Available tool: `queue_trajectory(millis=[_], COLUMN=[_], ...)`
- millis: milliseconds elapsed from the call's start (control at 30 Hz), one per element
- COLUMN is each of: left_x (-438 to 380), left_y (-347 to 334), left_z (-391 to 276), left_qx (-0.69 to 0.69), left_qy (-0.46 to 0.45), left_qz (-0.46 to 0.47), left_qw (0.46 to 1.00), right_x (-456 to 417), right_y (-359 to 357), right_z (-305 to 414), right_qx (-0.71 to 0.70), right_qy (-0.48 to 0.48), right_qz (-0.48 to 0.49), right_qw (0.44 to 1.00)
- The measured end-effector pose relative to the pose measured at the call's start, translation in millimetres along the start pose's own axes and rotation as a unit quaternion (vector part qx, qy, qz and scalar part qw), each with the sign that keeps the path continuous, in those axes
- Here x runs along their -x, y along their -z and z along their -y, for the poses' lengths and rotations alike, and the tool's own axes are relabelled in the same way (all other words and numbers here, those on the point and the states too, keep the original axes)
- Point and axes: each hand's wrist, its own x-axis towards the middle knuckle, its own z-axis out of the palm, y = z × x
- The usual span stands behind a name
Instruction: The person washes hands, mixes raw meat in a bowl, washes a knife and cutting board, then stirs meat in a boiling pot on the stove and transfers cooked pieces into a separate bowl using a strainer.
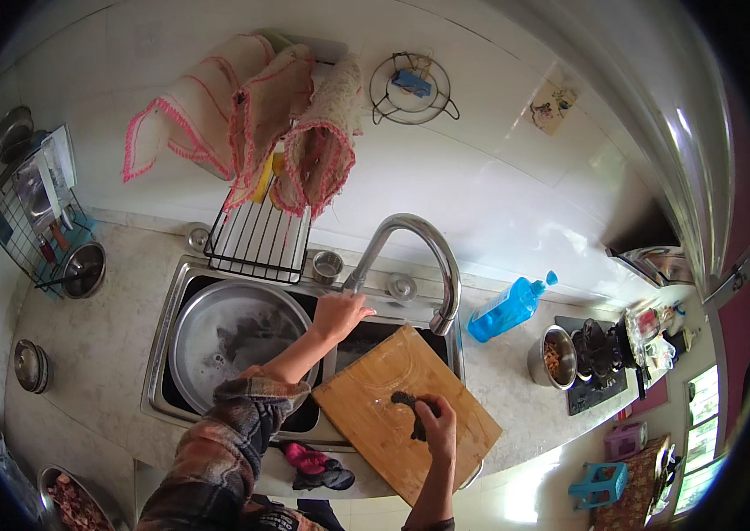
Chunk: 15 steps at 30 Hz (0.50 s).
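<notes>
My left hand (pixel 340 314) rests at the base of a chrome gooseneck faucet (pixel 424 229), its fingers partly hidden. A dark, wet cloth or scrubber (pixel 417 425) is pinched in my right hand (pixel 436 428), over a wooden cutting board (pixel 375 458). The board lies tilted across the right basin of a steel double sink (pixel 161 332), one corner reaching over the counter's front edge, with wet smears on its surface. In the left basin sits a large metal bowl (pixel 179 372) of sudsy water with something dark in it.
A blue detergent bottle (pixel 501 312) stands right of the sink, near a metal bowl of food (pixel 550 358) and a stove (pixel 594 398). Behind the sink are a black wire rack (pixel 255 255) and hanging cloths (pixel 268 113). Pink and dark cloth (pixel 318 466) lies on the front edge.
</notes>
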Motion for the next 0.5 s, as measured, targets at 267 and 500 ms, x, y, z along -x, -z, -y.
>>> queue_trajectory(millis=[267, 500], left_x=[100.1, 176.8], left_y=[4.4, 14.0], left_z=[-21.1, -61.8], left_qx=[0.121, -0.010], left_qy=[0.132, -0.059], left_qz=[0.092, 0.196], left_qw=[0.980, 0.979], right_x=[-38.2, -115.7], right_y=[34.3, 128.8], right_z=[-22.6, -67.0], right_qx=[0.006, 0.320], right_qy=[-0.012, 0.130], right_qz=[-0.057, -0.262], right_qw=[0.998, 0.901])
